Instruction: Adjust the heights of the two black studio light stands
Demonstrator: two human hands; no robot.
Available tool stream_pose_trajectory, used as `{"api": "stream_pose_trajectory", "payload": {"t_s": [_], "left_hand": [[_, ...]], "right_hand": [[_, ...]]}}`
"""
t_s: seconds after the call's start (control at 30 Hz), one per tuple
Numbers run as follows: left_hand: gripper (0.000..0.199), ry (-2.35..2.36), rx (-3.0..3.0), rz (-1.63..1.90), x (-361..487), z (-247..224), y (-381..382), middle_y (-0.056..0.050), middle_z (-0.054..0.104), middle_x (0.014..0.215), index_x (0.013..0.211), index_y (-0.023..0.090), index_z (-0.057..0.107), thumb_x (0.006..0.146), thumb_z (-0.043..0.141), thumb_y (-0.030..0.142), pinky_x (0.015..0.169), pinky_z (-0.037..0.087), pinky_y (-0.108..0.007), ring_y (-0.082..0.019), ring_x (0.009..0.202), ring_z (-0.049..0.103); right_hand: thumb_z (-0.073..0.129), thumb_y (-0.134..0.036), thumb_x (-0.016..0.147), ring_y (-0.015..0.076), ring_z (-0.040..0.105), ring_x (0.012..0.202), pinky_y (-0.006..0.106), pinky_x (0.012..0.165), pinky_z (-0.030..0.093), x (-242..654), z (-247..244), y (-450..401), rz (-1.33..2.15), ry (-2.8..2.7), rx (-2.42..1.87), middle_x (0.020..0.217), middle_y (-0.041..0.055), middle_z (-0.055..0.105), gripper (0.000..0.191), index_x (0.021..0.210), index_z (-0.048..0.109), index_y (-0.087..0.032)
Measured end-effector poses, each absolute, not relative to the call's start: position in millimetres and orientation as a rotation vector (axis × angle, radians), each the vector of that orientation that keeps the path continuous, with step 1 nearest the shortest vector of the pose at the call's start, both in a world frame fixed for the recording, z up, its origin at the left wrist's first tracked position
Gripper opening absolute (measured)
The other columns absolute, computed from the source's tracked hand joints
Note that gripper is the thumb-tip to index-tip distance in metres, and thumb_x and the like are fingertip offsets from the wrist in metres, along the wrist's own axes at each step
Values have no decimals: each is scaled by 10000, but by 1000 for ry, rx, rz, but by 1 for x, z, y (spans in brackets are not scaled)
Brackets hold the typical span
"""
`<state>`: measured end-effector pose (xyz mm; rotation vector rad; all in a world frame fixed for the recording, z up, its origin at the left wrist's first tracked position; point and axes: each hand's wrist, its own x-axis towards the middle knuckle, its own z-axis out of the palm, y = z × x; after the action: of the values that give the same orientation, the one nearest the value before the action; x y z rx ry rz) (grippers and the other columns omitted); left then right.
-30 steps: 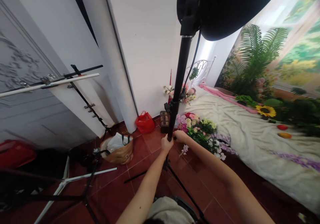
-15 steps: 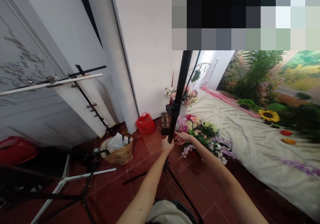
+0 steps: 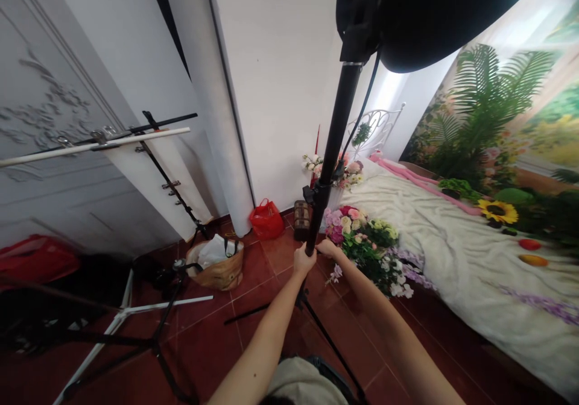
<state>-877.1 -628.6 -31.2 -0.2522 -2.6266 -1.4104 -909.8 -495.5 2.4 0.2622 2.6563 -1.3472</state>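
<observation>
A black light stand (image 3: 333, 134) rises through the middle of the head view, with a large black studio light (image 3: 434, 13) at its top. My left hand (image 3: 304, 262) is wrapped round its pole, below a black clamp knob (image 3: 309, 196). Just right of the pole is my right hand (image 3: 329, 249), its fingers curled in at about the same height. What those fingers hold, if anything, is hidden. A thin cable (image 3: 365, 106) runs down beside the pole. The stand's legs (image 3: 332, 342) spread over the red tiled floor (image 3: 257, 326).
Artificial flowers (image 3: 362, 230) stand close by my right hand, beside a bed with a cream blanket (image 3: 447, 254). A small chest (image 3: 301, 219), a red bag (image 3: 266, 219) and a woven basket (image 3: 221, 269) sit on the floor. More stands (image 3: 156, 339) crowd the left side.
My right hand's spread fingers have curled in beside the pole. My left hand keeps its grip. The view has shifted slightly, and the studio light now shows at the top.
</observation>
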Motion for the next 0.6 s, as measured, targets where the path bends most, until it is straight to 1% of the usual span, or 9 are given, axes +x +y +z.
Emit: {"api": "stream_pose_trajectory", "payload": {"t_s": [0.1, 0.2, 0.27, 0.37, 0.43, 0.5, 0.6], "left_hand": [[243, -2609, -255, -1410, -877, -32, -628, -99, 696, 752, 919, 189, 666, 803, 504, 328, 650, 453, -267, -215, 715, 657], [256, -2610, -260, -1404, -878, -34, -628, -100, 701, 772, 952, 186, 663, 806, 505, 325, 646, 451, -258, -209, 721, 659], [251, -2624, -258, -1399, -878, -33, -627, -95, 702, 776, 952, 183, 663, 804, 511, 318, 644, 449, -251, -200, 717, 658], [241, -2639, -236, -1397, -877, -32, -626, -91, 704, 794, 934, 170, 662, 806, 515, 311, 646, 448, -238, -186, 726, 655], [247, -2636, -222, -1420, -876, -31, -625, -91, 704, 799, 934, 159, 663, 807, 519, 315, 641, 447, -230, -176, 723, 652], [253, -2619, -219, -1457, -875, -30, -625, -89, 703, 790, 929, 151, 665, 809, 521, 321, 632, 446, -224, -168, 706, 648], [254, -2593, -236, -1490, -874, -32, -624, -87, 697, 770, 901, 146, 665, 819, 510, 330, 620, 443, -221, -164, 696, 648]], "right_hand": [[606, -376, 733, 187, 585, 569, 245, 569, 395, -904, -9, -493, -1235, 2745, 227, 435, 46, 538, 387, 418, 542, -162], [425, -430, 851, 159, 571, 580, 224, 575, 375, -892, -20, -497, -1109, 3006, 179, 553, 63, 619, 469, 536, 615, -138], [311, -436, 899, 148, 571, 579, 213, 576, 370, -886, -22, -500, -1000, 3153, 160, 616, 76, 654, 542, 620, 654, -124], [249, -402, 927, 155, 610, 645, 202, 602, 381, -887, -11, -499, -799, 3125, 27, 736, 101, 694, 562, 732, 688, -111], [256, -364, 935, 165, 631, 727, 203, 638, 398, -893, 2, -495, -599, 2973, -134, 836, 121, 702, 523, 810, 693, -104], [312, -327, 926, 160, 633, 739, 206, 657, 414, -902, 16, -490, -459, 2802, -243, 857, 125, 702, 447, 847, 691, -104], [520, -293, 830, 130, 612, 612, 202, 621, 436, -913, 30, -482, -411, 2625, -298, 697, 68, 692, 245, 821, 696, -124]]}}
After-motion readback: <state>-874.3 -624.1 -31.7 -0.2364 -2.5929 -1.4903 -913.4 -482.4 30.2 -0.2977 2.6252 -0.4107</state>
